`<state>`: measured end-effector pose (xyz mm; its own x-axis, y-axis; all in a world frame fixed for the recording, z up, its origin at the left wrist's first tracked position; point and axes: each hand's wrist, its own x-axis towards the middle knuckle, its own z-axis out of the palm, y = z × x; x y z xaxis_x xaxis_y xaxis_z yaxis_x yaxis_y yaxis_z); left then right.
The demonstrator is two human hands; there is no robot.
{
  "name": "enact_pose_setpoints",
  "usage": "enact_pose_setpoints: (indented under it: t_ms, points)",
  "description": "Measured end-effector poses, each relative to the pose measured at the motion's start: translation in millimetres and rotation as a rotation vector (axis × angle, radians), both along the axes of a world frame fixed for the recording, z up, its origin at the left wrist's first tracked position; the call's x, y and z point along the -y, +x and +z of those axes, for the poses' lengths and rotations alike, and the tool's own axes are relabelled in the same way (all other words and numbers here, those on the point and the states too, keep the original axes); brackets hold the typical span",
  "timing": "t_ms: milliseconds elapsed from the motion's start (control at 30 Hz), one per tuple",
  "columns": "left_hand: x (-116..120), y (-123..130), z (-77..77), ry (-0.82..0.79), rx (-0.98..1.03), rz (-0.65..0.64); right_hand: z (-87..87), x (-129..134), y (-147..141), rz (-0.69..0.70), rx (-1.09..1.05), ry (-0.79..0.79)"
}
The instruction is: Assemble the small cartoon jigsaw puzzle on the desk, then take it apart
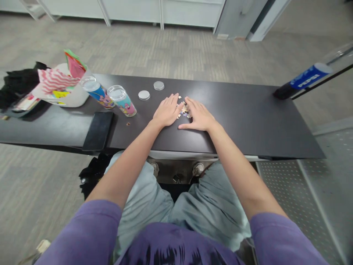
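Observation:
A small heap of jigsaw puzzle pieces (185, 109) lies on the dark tabletop, with one loose piece just beyond it. My left hand (167, 110) rests flat at the heap's left side, its thumb reaching toward the pieces. On the other side, my right hand (200, 115) is laid out with the thumb spread toward me. Both palms face down and partly cover the edges of the heap. Whether any piece lies under the fingers is hidden.
Two round silver lids (143, 95) lie left of my hands. Beyond them stand a clear printed can (122, 101) and a second printed can (98, 92). A black phone-like slab (98, 131), a white basket (78, 96) and a Pepsi bottle (303, 81) are also on the table (248, 117).

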<state>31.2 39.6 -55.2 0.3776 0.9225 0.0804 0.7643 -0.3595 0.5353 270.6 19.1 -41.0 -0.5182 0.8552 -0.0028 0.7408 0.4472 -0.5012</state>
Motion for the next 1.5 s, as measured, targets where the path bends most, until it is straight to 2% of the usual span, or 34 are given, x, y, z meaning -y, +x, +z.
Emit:
enact_pose_setpoints:
  t_ms: [100, 200, 400, 533, 633, 733, 833, 933, 1000, 1067, 1267, 1367, 1500]
  points:
    - [-14.9, 19.4, 2.3, -0.012, 0.104, -0.029, 2.7, 0.4, -1.6, -0.031, -0.048, -0.004]
    - [-23.9, 27.2, 1.2, -0.022, 0.251, -0.015, 2.6, 0.3, 0.7, -0.029, -0.119, -0.018]
    - [-29.0, 22.6, 2.4, -0.091, 0.583, 0.14, -0.3, -4.6, -11.5, -0.1, -0.131, 0.0]
    - [-17.1, 16.9, 5.4, -0.049, 0.663, 0.253, -1.8, -11.2, -29.5, -0.101, -0.052, 0.038]
    - [0.4, 6.0, 4.8, 0.015, 0.605, 0.335, -2.3, -13.9, -35.6, -0.078, -0.084, 0.077]
    - [21.7, -10.8, 3.4, 0.047, 0.454, 0.355, -2.0, -13.5, -33.2, -0.068, -0.116, 0.1]
    - [41.7, -24.2, 3.8, 0.024, 0.266, 0.296, -1.3, -10.2, -26.9, -0.124, -0.152, 0.139]
    - [54.4, -27.1, 7.0, 0.005, 0.122, 0.202, -0.9, -3.0, -19.0, -0.28, -0.165, 0.169]
    - [57.7, -25.3, 10.0, 0.006, 0.057, 0.15, -0.5, 4.8, -11.4, -0.371, -0.149, 0.171]
    - [58.0, -23.6, 13.0, 0.016, 0.011, 0.123, 0.7, 15.2, -1.0, -0.404, -0.122, 0.164]
    - [56.1, -24.9, 17.8, 0.051, -0.057, 0.143, 6.6, 50.1, 32.8, -0.333, -0.074, 0.138]
    - [56.2, -22.0, 18.9, 0.047, -0.076, 0.137, 6.8, 57.7, 34.5, -0.315, -0.059, 0.131]
    - [53.1, -10.9, 20.2, 0.013, -0.109, 0.092, 5.6, 53.0, 21.4, -0.336, -0.039, 0.129]
